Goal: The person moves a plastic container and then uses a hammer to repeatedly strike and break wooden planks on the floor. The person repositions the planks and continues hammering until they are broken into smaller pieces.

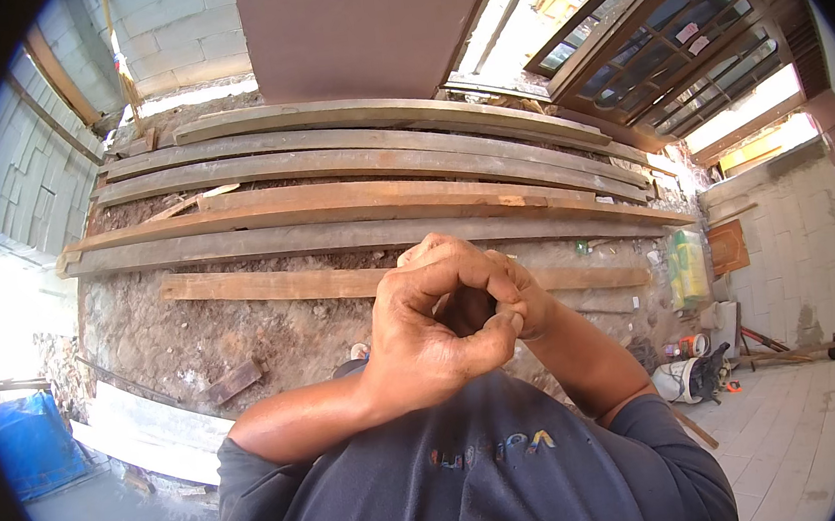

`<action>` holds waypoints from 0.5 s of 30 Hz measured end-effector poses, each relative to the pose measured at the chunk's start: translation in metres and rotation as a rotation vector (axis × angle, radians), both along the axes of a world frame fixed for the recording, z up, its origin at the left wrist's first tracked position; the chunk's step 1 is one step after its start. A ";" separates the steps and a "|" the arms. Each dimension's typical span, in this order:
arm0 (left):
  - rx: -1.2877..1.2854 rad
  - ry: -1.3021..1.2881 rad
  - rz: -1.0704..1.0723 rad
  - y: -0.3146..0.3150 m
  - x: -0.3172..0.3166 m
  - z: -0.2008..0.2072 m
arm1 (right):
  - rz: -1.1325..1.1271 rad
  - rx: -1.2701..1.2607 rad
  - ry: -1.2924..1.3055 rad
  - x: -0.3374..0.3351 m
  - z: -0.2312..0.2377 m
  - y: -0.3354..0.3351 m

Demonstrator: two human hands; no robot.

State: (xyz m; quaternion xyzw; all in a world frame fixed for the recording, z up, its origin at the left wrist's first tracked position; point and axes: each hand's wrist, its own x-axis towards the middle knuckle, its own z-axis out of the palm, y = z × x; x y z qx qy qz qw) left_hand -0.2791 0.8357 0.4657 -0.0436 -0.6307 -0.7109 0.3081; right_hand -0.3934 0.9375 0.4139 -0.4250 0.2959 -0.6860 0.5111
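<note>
Where left hand [415, 313] curls, brown plank [279, 285] beyond, long, narrow

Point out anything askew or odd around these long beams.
A short wood piece lies slantwise on the rough dirt at the lower left, out of line with the long beams, which lie roughly side by side. A small wood strip also slants between two beams.
</note>
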 end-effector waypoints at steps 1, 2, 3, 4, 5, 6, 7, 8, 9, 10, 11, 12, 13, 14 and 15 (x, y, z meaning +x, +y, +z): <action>-0.007 -0.010 0.015 -0.001 0.000 0.000 | -0.001 0.006 -0.019 0.001 -0.002 -0.001; -0.019 -0.018 0.030 -0.002 0.000 0.000 | 0.000 0.010 -0.039 0.002 -0.004 -0.001; -0.037 -0.014 0.054 -0.002 -0.001 0.000 | 0.001 0.013 -0.053 0.003 -0.005 -0.002; -0.069 -0.010 0.081 -0.003 -0.001 0.001 | 0.003 0.014 -0.069 0.005 -0.007 -0.002; -0.092 0.014 0.079 -0.005 -0.001 0.001 | 0.004 0.017 -0.085 0.006 -0.009 -0.002; -0.130 0.036 0.080 -0.006 -0.001 0.001 | 0.006 0.020 -0.096 0.008 -0.010 -0.002; -0.169 0.060 0.081 -0.008 0.000 0.002 | 0.005 0.020 -0.104 0.009 -0.011 -0.002; -0.241 0.058 0.095 -0.010 0.000 0.002 | 0.005 0.023 -0.116 0.010 -0.012 -0.003; -0.312 0.058 0.109 -0.012 0.001 0.003 | 0.008 0.024 -0.126 0.012 -0.013 -0.002; -0.371 0.063 0.123 -0.013 0.003 0.004 | 0.008 0.025 -0.135 0.012 -0.014 -0.002; -0.411 0.039 0.128 -0.014 0.004 0.004 | 0.008 0.026 -0.143 0.013 -0.015 -0.002; -0.439 0.020 0.134 -0.014 0.004 0.005 | 0.007 0.027 -0.150 0.014 -0.016 -0.001; -0.459 -0.003 0.127 -0.015 0.005 0.005 | 0.007 0.031 -0.161 0.015 -0.016 0.000; -0.505 0.011 0.161 -0.015 0.005 0.006 | 0.003 0.035 -0.166 0.015 -0.017 0.001; -0.545 0.022 0.181 -0.016 0.005 0.006 | 0.002 0.040 -0.173 0.016 -0.017 0.002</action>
